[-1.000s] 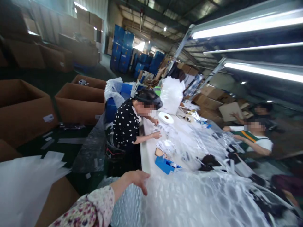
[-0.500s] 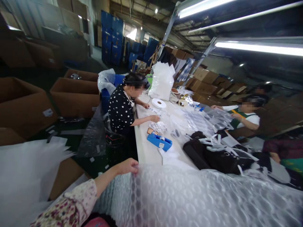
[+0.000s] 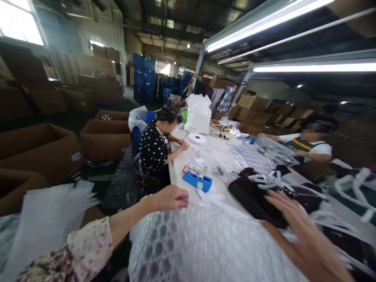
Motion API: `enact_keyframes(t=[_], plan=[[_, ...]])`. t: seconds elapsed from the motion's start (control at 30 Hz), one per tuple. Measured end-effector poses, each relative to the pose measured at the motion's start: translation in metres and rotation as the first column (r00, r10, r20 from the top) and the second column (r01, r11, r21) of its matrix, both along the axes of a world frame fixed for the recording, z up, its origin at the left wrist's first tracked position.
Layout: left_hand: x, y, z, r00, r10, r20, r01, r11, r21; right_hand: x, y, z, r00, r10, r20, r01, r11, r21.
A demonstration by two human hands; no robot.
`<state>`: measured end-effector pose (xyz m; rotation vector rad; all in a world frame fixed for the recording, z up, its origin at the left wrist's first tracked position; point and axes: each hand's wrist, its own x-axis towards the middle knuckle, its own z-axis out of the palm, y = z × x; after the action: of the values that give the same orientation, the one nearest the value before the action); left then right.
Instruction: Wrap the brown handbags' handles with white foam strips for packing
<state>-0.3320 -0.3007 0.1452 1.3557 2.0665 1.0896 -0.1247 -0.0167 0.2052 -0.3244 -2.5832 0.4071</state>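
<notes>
A wide sheet of bubble wrap (image 3: 199, 243) spreads across the near end of the table and hangs over its left edge. My left hand (image 3: 172, 197) pinches the sheet's far edge, its fingers closed. Over the right part of the wrap, my right hand (image 3: 299, 235) is spread, slightly blurred, its fingers apart and pointing toward a black bag (image 3: 252, 196) with white straps. Whether its palm touches the wrap I cannot tell. Just beyond my left hand sits a blue tape dispenser (image 3: 197, 181).
Across the white table (image 3: 178, 172), a person in polka dots (image 3: 152, 147) handles small items and another person (image 3: 311, 145) holds clear plastic. A white roll (image 3: 196, 138) and a stack of white sheets (image 3: 198, 113) stand farther back. Open cardboard boxes (image 3: 105, 137) line the left floor.
My right hand has come into view over the wrap, open. My left hand, still pinching the edge, appears farther right. The view has shifted, and the polka-dot person's hands have come closer together.
</notes>
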Motion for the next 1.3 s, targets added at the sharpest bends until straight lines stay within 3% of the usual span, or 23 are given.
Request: enact_keyframes(t=[0.03,0.1,0.17,0.23,0.3,0.4,0.5,0.6,0.83,0.93,1.03,1.1,1.17,1.3], plan=[[0.008,0.007,0.011,0.995,-0.055,-0.087,0.055,0.998,0.001,-0.016,-0.022,0.0,0.984,0.157,0.082,-0.159,0.987,0.019],[0.019,0.015,0.029,0.971,-0.133,-0.2,0.137,0.99,0.007,-0.048,-0.066,-0.003,0.898,0.332,0.29,-0.342,0.94,-0.018],[0.025,0.013,0.037,0.943,-0.157,-0.295,0.156,0.987,-0.026,-0.072,-0.1,-0.008,0.763,0.383,0.521,-0.373,0.919,-0.129],[0.025,0.003,0.036,0.902,-0.144,-0.407,0.105,0.987,-0.118,-0.085,-0.121,-0.017,0.69,0.381,0.615,-0.401,0.909,-0.113],[0.025,-0.012,0.029,0.866,-0.127,-0.483,0.005,0.969,-0.245,-0.091,-0.13,-0.03,0.716,0.355,0.601,-0.49,0.869,0.07],[0.024,-0.034,0.012,0.849,-0.046,-0.527,-0.174,0.916,-0.362,-0.102,-0.14,-0.049,0.765,0.406,0.5,-0.609,0.709,0.356],[0.018,-0.053,0.001,0.865,0.055,-0.499,-0.275,0.884,-0.379,-0.117,-0.157,-0.058,0.758,0.534,0.374,-0.65,0.582,0.488],[0.004,-0.07,0.003,0.881,0.098,-0.463,-0.294,0.88,-0.374,-0.135,-0.175,-0.054,0.748,0.6,0.285,-0.639,0.532,0.556],[-0.04,-0.077,0.035,0.859,0.139,-0.492,-0.331,0.886,-0.326,-0.186,-0.187,-0.037,0.72,0.651,0.24,-0.652,0.517,0.555],[-0.06,-0.081,0.037,0.923,0.247,-0.296,-0.325,0.912,-0.252,-0.207,-0.182,-0.042,0.77,0.56,0.305,-0.631,0.599,0.493],[-0.078,-0.099,0.033,0.978,0.196,-0.073,-0.207,0.958,-0.198,-0.216,-0.173,-0.041,0.77,0.507,0.387,-0.616,0.748,0.247],[-0.089,-0.114,0.028,0.992,0.123,0.038,-0.116,0.982,-0.151,-0.217,-0.168,-0.034,0.718,0.545,0.432,-0.604,0.797,-0.001],[-0.099,-0.126,0.023,0.988,0.069,0.14,-0.055,0.993,-0.105,-0.216,-0.166,-0.023,0.67,0.593,0.446,-0.572,0.796,-0.199],[-0.107,-0.134,0.018,0.957,0.034,0.289,-0.023,0.999,-0.042,-0.216,-0.166,-0.002,0.59,0.659,0.467,-0.526,0.752,-0.398]])
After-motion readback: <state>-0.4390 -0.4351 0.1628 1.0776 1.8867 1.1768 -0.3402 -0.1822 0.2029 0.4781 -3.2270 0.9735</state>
